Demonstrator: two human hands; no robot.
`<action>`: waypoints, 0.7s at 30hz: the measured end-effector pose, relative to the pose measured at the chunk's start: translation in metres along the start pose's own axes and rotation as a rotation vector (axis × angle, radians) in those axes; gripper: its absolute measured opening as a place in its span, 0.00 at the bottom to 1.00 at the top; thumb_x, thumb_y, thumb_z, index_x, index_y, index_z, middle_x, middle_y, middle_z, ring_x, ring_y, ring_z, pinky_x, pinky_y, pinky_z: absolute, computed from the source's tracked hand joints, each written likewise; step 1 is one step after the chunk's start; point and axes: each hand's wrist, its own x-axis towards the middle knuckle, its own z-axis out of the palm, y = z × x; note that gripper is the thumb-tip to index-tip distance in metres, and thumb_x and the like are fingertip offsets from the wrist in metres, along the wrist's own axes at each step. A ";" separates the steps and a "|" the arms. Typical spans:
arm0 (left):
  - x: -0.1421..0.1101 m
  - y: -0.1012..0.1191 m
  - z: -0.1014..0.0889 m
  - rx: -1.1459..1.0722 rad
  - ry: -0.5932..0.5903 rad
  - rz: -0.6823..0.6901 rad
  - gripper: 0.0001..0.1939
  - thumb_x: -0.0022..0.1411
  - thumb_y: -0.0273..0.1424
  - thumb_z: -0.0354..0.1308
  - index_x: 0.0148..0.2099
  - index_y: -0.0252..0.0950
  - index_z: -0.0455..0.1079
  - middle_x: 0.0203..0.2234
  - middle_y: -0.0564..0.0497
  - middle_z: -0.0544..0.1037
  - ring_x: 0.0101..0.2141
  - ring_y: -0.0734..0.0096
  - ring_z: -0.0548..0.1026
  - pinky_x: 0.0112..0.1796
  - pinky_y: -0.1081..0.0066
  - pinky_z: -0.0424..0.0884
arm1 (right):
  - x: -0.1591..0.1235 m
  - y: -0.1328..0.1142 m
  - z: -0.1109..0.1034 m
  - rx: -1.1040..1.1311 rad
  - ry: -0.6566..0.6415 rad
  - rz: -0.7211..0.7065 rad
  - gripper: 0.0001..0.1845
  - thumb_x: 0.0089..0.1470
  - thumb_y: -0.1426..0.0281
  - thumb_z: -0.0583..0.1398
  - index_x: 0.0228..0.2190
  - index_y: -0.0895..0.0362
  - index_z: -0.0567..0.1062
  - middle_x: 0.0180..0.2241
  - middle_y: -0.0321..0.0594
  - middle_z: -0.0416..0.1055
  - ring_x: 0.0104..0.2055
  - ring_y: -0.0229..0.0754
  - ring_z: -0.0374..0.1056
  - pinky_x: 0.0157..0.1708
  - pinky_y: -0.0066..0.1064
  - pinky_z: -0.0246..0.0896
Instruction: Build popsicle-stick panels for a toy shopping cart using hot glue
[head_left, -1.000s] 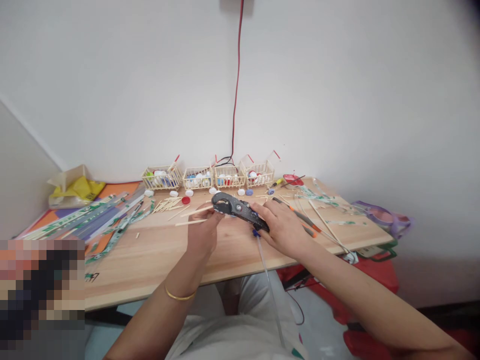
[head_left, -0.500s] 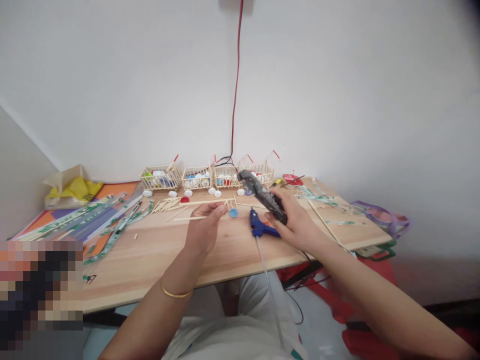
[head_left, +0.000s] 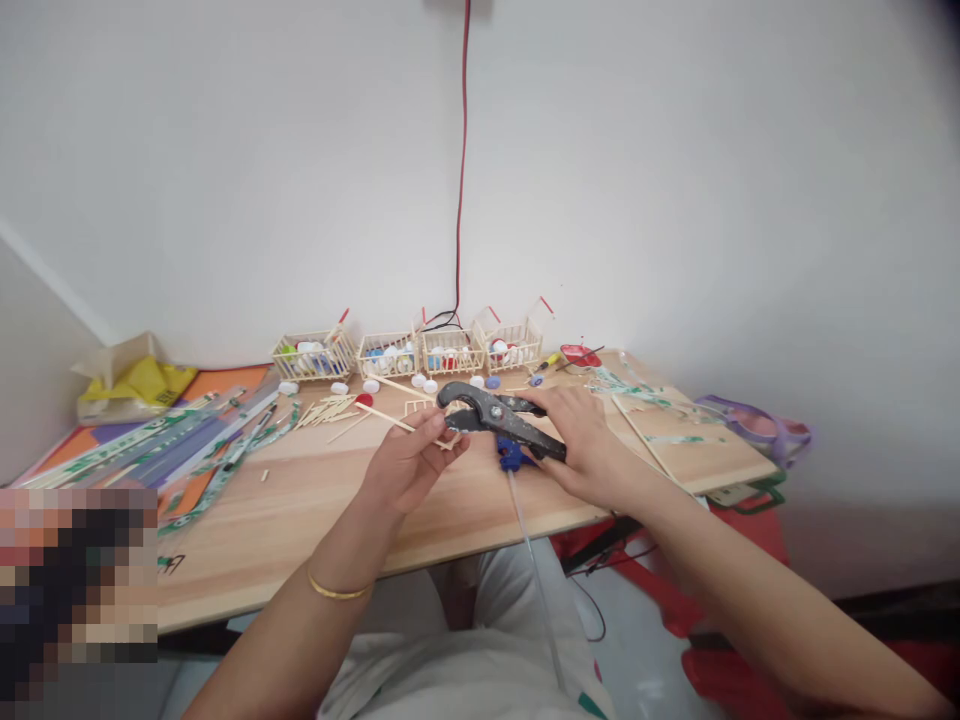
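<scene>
A pair of black pliers was grasped by the right hand, its handles spread apart within the palm and fingers and its head pointed toward the left hand. Between the fingers of the left hand a frame of pale wooden sticks was held above the desk, with the pliers' jaws at its near end; whether a stick was gripped by them could not be told. Below the pliers, a blue glue gun was partly hidden, and a clear rod was extended from it past the desk's front edge. Four small stick baskets filled with coloured pieces were lined up near the wall. Loose sticks were piled left of the held frame, beside a red cap.
</scene>
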 end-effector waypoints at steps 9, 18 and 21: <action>-0.003 0.003 0.007 0.069 -0.007 -0.073 0.10 0.46 0.30 0.69 0.33 0.35 0.75 0.29 0.50 0.76 0.30 0.73 0.73 0.37 0.66 0.72 | 0.001 0.008 -0.016 -0.162 -0.029 -0.083 0.32 0.46 0.74 0.58 0.55 0.55 0.60 0.46 0.48 0.64 0.48 0.54 0.56 0.47 0.45 0.49; -0.001 0.002 0.004 0.138 -0.123 -0.140 0.13 0.41 0.32 0.72 0.27 0.31 0.73 0.24 0.52 0.73 0.27 0.75 0.71 0.36 0.68 0.69 | 0.000 0.015 -0.019 -0.279 -0.060 -0.148 0.33 0.47 0.74 0.60 0.55 0.54 0.61 0.45 0.47 0.64 0.47 0.54 0.55 0.45 0.43 0.49; -0.001 0.002 0.003 0.158 -0.154 -0.151 0.13 0.42 0.32 0.71 0.29 0.30 0.73 0.25 0.51 0.74 0.29 0.74 0.71 0.37 0.68 0.68 | 0.001 0.015 -0.023 -0.304 -0.094 -0.156 0.32 0.47 0.73 0.60 0.55 0.54 0.62 0.44 0.47 0.64 0.46 0.53 0.56 0.45 0.43 0.49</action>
